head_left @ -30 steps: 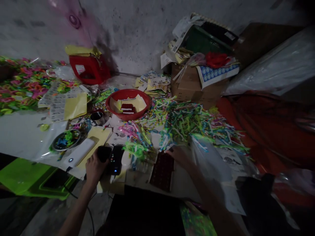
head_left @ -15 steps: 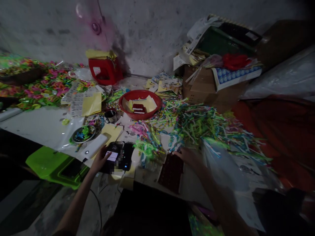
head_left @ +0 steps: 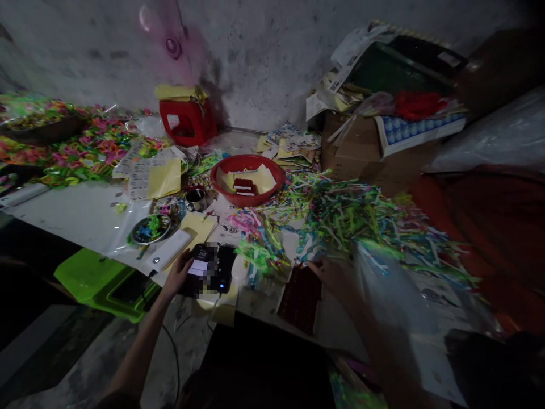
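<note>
Since the earlier frame, both hands have shifted slightly toward the right of the frame with the view, and their contacts are unchanged. Left hand (head_left: 177, 274), lower centre-left, rests with fingers loosely spread on the left edge of a phone (head_left: 207, 275) whose screen is lit; whether the fingers grip it cannot be told. Phone lies flat at the near edge of the counter (head_left: 80, 218), just right of a white power bank (head_left: 164, 257). Right hand (head_left: 336, 276), lower centre-right, is held palm down with fingers narrowly spread, fingertips touching the upper right corner of a dark red perforated card (head_left: 301, 297) lying flat; it holds nothing. Between the two hands sits a small tuft of green strips (head_left: 255, 257). Beyond them, a broad heap of coloured paper strips (head_left: 361, 218) covers the middle right of the frame. Above centre stands a red bowl (head_left: 247, 179) holding yellow sheets and a small red stack. Left of it are a metal cup (head_left: 196, 199) and a metal dish (head_left: 150, 228) of coloured pieces. Red stool (head_left: 188, 120) stands against the wall at upper centre-left; a cardboard box (head_left: 361, 153) stands at upper right.
</note>
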### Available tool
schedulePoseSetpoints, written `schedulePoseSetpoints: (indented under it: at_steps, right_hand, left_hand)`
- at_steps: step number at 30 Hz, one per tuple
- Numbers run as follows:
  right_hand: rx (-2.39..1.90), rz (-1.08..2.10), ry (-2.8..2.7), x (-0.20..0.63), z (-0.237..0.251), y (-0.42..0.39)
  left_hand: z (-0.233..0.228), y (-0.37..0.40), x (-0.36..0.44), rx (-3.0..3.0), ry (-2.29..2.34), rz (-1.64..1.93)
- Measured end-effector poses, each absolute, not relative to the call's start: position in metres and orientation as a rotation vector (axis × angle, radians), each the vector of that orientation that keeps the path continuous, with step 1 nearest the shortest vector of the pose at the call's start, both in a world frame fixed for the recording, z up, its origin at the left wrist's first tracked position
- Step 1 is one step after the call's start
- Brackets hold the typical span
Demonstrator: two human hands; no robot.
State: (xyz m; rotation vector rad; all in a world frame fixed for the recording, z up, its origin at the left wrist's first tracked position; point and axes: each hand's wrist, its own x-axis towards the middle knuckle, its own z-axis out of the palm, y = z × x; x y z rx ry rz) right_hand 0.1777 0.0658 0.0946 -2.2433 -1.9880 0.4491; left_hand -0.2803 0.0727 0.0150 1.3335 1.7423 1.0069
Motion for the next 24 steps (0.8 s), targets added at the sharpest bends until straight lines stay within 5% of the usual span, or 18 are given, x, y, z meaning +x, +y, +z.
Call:
schedulePoseSetpoints:
  at_steps: [8, 16, 24]
  right_hand:
    - [-1.943, 0.526, -2.191, 0.116, 0.066, 0.044]
    - [-2.020, 0.233, -2.340, 0.080, 0.054, 0.057]
    - [-1.899, 0.232, -2.141, 0.094, 0.065, 0.050]
  left_hand:
    - [0.022, 0.070, -0.278, 1.302, 1.769, 0.967]
    - [0.037, 0.069, -0.271, 1.389, 1.795, 0.987]
    - [0.074, 0.042, -0.189, 1.694, 1.687, 1.119]
